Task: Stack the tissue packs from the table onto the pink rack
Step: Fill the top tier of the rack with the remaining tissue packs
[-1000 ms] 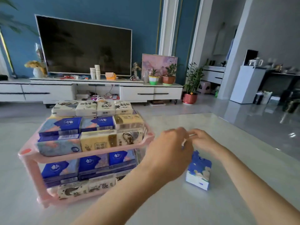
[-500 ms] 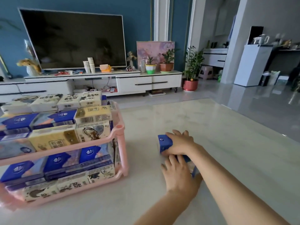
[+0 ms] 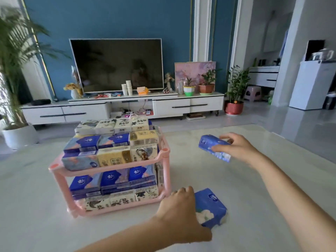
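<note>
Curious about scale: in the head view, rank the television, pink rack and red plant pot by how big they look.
1. pink rack, though its nearness to the camera inflates it
2. television
3. red plant pot, far back, clearly smallest

The right hand (image 3: 236, 148) is up in the air over the table (image 3: 245, 206), toward its far edge. Its thumb and fingers pinch a blue tissue pack (image 3: 211, 143) by one end. The left hand (image 3: 179, 210) is down low, nearer the front edge, knuckles up. Its fingers curl over the side of a second blue tissue pack (image 3: 211, 204). Both arms are bare and reach forward
</note>
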